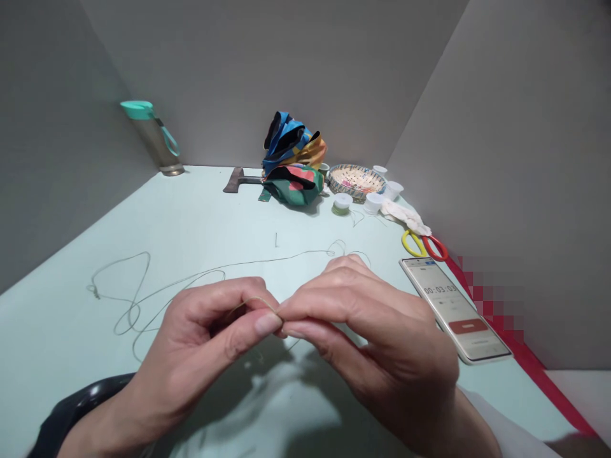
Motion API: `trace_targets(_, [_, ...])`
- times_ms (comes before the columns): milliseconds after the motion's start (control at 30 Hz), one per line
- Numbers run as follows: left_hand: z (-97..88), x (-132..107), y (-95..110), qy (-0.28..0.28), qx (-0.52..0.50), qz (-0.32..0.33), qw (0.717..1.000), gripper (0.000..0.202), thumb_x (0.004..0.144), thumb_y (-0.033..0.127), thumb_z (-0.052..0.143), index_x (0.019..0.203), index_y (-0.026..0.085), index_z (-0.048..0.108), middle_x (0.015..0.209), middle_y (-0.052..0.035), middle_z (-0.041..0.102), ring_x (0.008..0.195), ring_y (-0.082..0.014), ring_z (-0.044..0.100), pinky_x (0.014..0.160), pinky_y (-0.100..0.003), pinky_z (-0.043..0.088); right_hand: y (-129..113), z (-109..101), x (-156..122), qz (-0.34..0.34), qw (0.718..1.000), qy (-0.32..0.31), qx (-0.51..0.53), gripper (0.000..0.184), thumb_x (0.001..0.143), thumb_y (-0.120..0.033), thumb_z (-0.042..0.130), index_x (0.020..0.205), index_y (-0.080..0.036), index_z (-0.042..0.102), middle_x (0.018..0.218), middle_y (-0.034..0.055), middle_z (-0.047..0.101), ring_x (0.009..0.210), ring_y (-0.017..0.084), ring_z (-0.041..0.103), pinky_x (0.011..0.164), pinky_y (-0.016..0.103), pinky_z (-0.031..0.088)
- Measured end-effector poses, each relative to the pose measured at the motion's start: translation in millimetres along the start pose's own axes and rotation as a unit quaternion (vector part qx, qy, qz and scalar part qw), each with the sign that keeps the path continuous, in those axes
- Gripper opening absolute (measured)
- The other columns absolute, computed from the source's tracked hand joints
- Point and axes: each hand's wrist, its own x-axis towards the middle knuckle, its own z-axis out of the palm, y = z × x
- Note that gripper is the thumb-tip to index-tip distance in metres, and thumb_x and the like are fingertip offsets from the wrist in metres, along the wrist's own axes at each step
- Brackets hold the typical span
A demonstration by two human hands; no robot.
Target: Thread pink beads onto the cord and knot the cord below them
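Matte grey walls [286, 63] enclose a smooth pale-mint table [200, 216]. Above its near edge, the left hand [200, 337] and right hand [377, 331] each close a thumb-and-forefinger grip on thin, limp thread [258, 262], which loops across the table.

thread [248, 301]: end hidden in the pinch of left hand [210, 334] and right hand [377, 331] | forearms [109, 420]: cut by bottom edge | thin upright thing [275, 239]: too small to tell | patch [491, 292] beside phone [456, 308]: pixelated
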Motion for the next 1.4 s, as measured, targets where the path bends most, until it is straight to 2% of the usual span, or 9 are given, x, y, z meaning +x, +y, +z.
trace_targets(167, [-2.9, 0.9, -4.4, -0.007, -0.013, -0.009, 1.0, 0.024, 0.095, 0.041, 0.065, 0.079, 0.026, 0.072, 0.07, 0.0034, 0.06, 0.067, -0.0118, 0.05, 0.06, -0.024, 0.039, 2.8, 1.5, 0.1, -0.024, 1.0, 0.007, -0.002, 0.011, 0.094, -0.007, 0.062, 0.097, -0.015, 0.068, 0.088, 0.001, 0.073, 0.081, 0.012, 0.066, 0.079, 0.03, 0.05])
trace_targets(300, [0.7, 7.3, -2.4, -0.059, -0.142, -0.049, 0.987, 0.03, 0.094, 0.051, 0.061, 0.095, 0.023, 0.071, 0.08, -0.0004, 0.062, 0.066, -0.0134, 0.049, 0.058, -0.025, 0.04, 7.1, 3.1, 1.1, -0.015, 1.0, 0.017, 0.007, 0.01, 0.093, -0.006, 0.062, 0.094, -0.014, 0.069, 0.089, 0.0035, 0.071, 0.083, 0.013, 0.064, 0.08, 0.03, 0.05])
trace_targets(400, [4.2, 11.7, -1.3, -0.106, -0.212, -0.04, 0.971, 0.041, 0.098, 0.055, 0.049, 0.1, 0.02, 0.071, 0.085, -0.0033, 0.064, 0.069, -0.0158, 0.056, 0.068, -0.03, 0.046, 10.4, 5.2, 1.8, -0.01, 1.0, 0.03, 0.0, 0.01, 0.092, -0.007, 0.065, 0.09, -0.014, 0.071, 0.092, 0.0059, 0.072, 0.09, 0.015, 0.064, 0.085, 0.031, 0.052])
trace_targets(500, [4.2, 13.5, -4.1, -0.109, -0.21, -0.071, 0.969, 0.041, 0.102, 0.049, 0.048, 0.088, 0.018, 0.07, 0.071, -0.0001, 0.06, 0.061, -0.0113, 0.05, 0.065, -0.026, 0.041, 12.5, 7.2, 1.8, -0.017, 0.999, 0.028, 0.009, 0.011, 0.091, -0.005, 0.064, 0.093, -0.014, 0.072, 0.091, 0.0061, 0.073, 0.088, 0.014, 0.065, 0.085, 0.032, 0.052])
trace_targets(633, [1.4, 13.5, -9.7, -0.083, -0.215, -0.1, 0.968, 0.034, 0.096, 0.045, 0.063, 0.077, 0.017, 0.069, 0.06, 0.0045, 0.045, 0.057, -0.0088, 0.033, 0.054, -0.024, 0.025, 12.4, 8.0, 1.9, -0.014, 0.999, 0.028, 0.015, 0.013, 0.089, -0.005, 0.064, 0.094, -0.015, 0.071, 0.089, 0.0041, 0.073, 0.087, 0.014, 0.067, 0.085, 0.032, 0.053])
trace_targets(900, [0.9, 5.7, -8.7, -0.056, -0.135, -0.039, 0.988, 0.023, 0.094, 0.042, 0.068, 0.082, 0.024, 0.075, 0.066, 0.0045, 0.054, 0.057, -0.0073, 0.038, 0.055, -0.023, 0.031, 6.2, 7.9, 1.6, 0.063, 0.992, 0.034, 0.101, 0.014, 0.09, -0.006, 0.064, 0.099, -0.015, 0.07, 0.095, 0.0014, 0.073, 0.093, 0.01, 0.067, 0.086, 0.023, 0.055])
trace_targets(1000, [-0.2, 0.6, -7.2, -0.036, -0.102, -0.039, 0.993, 0.022, 0.096, 0.043, 0.066, 0.082, 0.026, 0.073, 0.07, 0.0049, 0.058, 0.059, -0.0074, 0.041, 0.055, -0.022, 0.034, 2.6, 8.5, 1.1, 0.102, 0.987, 0.041, 0.117, 0.014, 0.089, -0.004, 0.063, 0.097, -0.014, 0.069, 0.091, -0.0012, 0.072, 0.085, 0.007, 0.067, 0.081, 0.018, 0.054])
trace_targets(1133, [-1.3, -2.9, -6.5, -0.029, -0.095, -0.042, 0.994, 0.021, 0.098, 0.038, 0.063, 0.083, 0.026, 0.071, 0.073, 0.0047, 0.059, 0.065, -0.0079, 0.047, 0.059, -0.019, 0.038, 0.2, 11.1, 0.8, 0.1, 0.985, 0.05, 0.128, 0.013, 0.086, -0.001, 0.064, 0.091, -0.012, 0.068, 0.085, -0.0007, 0.07, 0.08, 0.006, 0.066, 0.078, 0.016, 0.054])
trace_targets(1400, [0.4, -1.9, -2.9, -0.033, -0.087, -0.044, 0.995, 0.021, 0.099, 0.034, 0.062, 0.082, 0.025, 0.072, 0.068, 0.0047, 0.06, 0.062, -0.0073, 0.049, 0.056, -0.018, 0.039, 1.4, 12.7, 0.8, 0.083, 0.989, 0.05, 0.112, 0.012, 0.084, 0.0, 0.065, 0.088, -0.011, 0.068, 0.083, 0.0004, 0.07, 0.082, 0.007, 0.065, 0.079, 0.017, 0.054])
